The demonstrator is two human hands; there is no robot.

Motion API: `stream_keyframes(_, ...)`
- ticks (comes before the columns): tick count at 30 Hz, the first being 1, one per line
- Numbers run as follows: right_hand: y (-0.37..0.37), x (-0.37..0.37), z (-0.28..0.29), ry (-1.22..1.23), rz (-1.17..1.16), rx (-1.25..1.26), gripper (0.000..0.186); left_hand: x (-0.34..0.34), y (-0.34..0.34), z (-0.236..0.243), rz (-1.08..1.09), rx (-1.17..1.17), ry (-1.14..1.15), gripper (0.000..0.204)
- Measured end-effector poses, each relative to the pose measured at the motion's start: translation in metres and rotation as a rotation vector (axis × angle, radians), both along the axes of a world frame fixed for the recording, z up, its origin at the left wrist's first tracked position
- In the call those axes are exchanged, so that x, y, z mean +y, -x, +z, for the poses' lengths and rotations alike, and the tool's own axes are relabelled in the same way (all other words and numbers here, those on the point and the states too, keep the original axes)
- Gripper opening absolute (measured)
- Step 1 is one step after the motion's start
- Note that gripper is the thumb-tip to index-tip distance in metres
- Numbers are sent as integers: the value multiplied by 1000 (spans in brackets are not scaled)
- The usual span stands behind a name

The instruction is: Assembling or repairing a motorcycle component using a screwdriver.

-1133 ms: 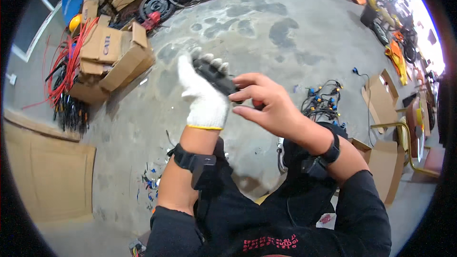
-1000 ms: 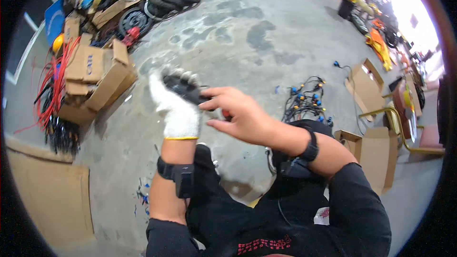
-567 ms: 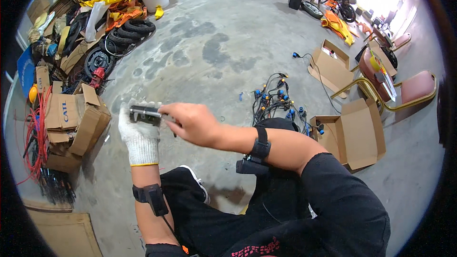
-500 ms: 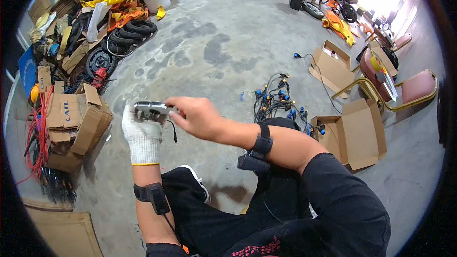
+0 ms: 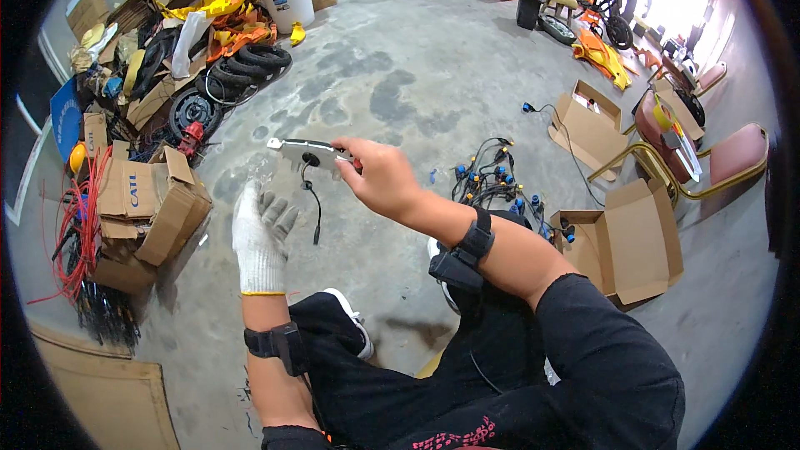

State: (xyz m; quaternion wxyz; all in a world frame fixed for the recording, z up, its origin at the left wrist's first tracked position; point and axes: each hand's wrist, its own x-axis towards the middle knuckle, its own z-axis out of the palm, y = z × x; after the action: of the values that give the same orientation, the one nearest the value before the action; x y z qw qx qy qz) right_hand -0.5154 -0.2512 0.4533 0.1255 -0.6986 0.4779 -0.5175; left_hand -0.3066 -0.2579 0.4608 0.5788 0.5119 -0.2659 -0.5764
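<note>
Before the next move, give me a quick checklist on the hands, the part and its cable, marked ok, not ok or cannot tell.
1. Right hand gripping the flat part: ok, held at its right end.
2. Left hand free: ok, open and holding nothing.
3. Both hands gloved: not ok, the right is bare.
4. Black cable clear of the wiring bundle: ok, they are well apart.
5. Red item at the right fingers identified: cannot tell, mostly hidden.

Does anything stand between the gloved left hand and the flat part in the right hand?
Nothing visible stands between the left hand and the flat part in the right hand; the part's black cable hangs beside the left hand, to its right.
</note>
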Motion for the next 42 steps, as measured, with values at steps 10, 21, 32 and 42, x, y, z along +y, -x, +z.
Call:
stream_keyframes(10,-40,29,2,560,75,340,30,15,35,5,-281,214,114,67)
stream_keyframes(21,-52,9,-2,398,184,341,33,-17,25,-4,-394,675,63,40)
stream_keyframes(32,-35,-22,-7,219,231,354,42,-58,34,-23,-213,558,17,20)
stream_keyframes(42,-3,-53,-1,-212,525,3,29,-65,25,-24,-121,484,54,17)
